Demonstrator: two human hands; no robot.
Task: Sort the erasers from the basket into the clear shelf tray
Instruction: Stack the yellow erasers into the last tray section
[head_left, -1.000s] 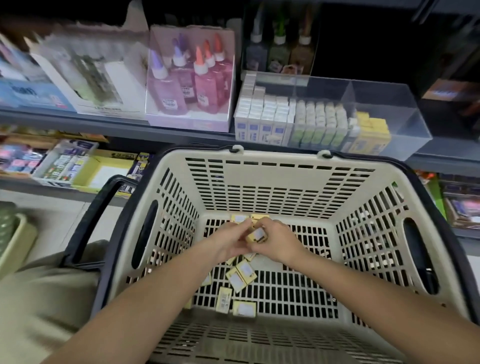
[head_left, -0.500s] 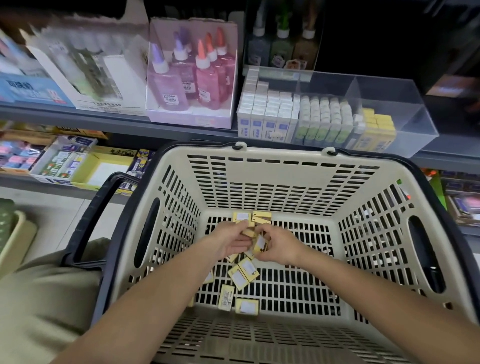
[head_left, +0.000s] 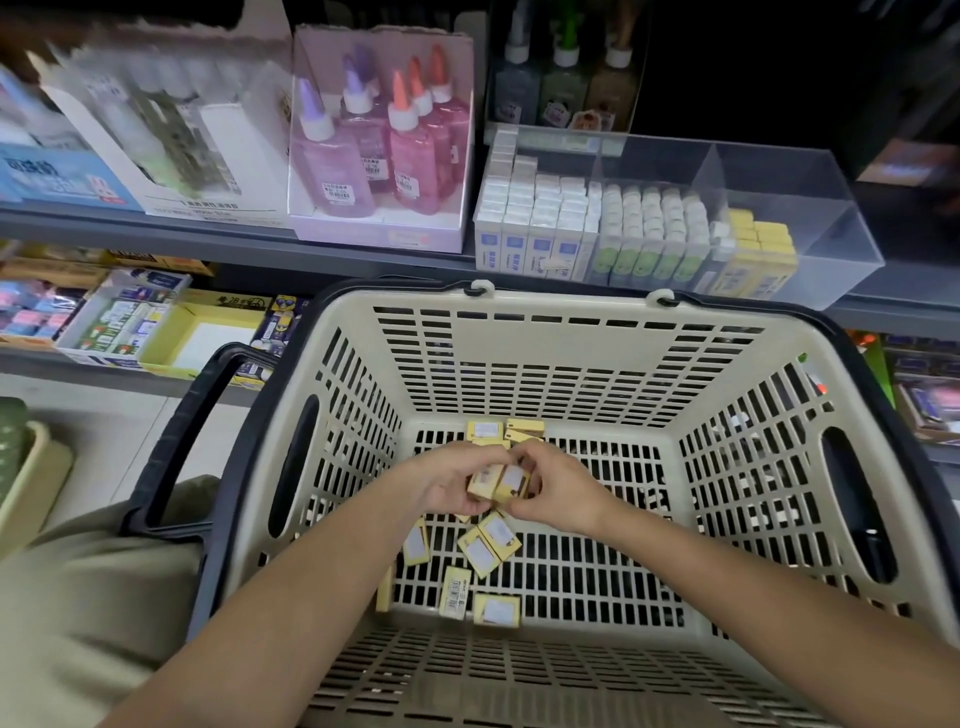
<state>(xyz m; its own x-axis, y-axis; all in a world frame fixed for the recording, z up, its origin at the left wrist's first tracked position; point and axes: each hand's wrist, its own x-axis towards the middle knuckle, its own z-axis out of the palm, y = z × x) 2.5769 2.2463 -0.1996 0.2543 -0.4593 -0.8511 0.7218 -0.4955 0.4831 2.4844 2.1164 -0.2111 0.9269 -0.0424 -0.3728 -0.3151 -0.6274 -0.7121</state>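
Note:
A beige plastic basket (head_left: 561, 358) with a black rim fills the lower view. Several small yellow boxed erasers (head_left: 488, 545) lie loose on its slotted floor. Both my hands are down inside it, meeting near the middle. My left hand (head_left: 447, 483) and my right hand (head_left: 556, 488) together hold two yellow erasers (head_left: 498, 483) side by side between the fingers. Above, on the grey shelf, stands the clear shelf tray (head_left: 810, 228), with white, green and yellow eraser rows at its left and an unfilled stretch at its right end.
Pink and purple glue bottles (head_left: 384, 145) in a display box stand left of the tray. A lower shelf at left carries a yellow box (head_left: 208, 332) and small packs. The basket's black handle (head_left: 176, 441) hangs on its left side.
My hands have gathered a second eraser and lifted the pair slightly above the basket floor. The view has shifted a little downward.

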